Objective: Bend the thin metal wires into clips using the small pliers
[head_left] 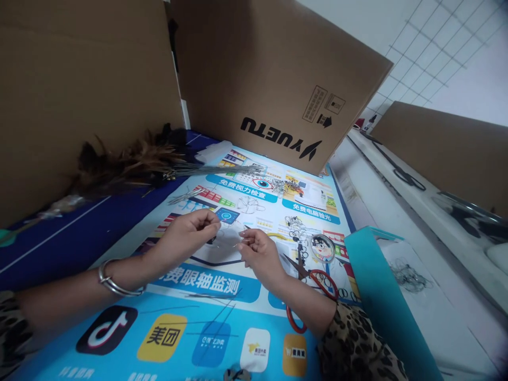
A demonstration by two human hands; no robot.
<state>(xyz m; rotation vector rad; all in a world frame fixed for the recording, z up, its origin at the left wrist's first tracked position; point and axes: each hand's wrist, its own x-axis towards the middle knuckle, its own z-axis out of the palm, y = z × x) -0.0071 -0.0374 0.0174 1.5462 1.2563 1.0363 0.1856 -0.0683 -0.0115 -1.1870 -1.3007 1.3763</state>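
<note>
Both of my hands are raised over the printed sheet, a small gap between them. My left hand (192, 230) is closed in a pinch; what lies in its fingertips is too fine to make out. My right hand (262, 256) pinches a thin wire (237, 245), which runs faintly toward the left hand. Red-handled scissors (305, 273) lie partly open by my right wrist, one handle partly behind the forearm. Past them is a round tin with a cartoon face (323, 247). Loose straight wires (210, 296) are spread on the sheet near me.
Brown feathers (130, 159) and a bundle of thin metal stems (222, 169) lie at the back left. Large cardboard boxes (278, 69) wall off the back and left. Small black rings (296, 227) lie to the right, near a teal box (381, 296) and tangled wire (408, 275).
</note>
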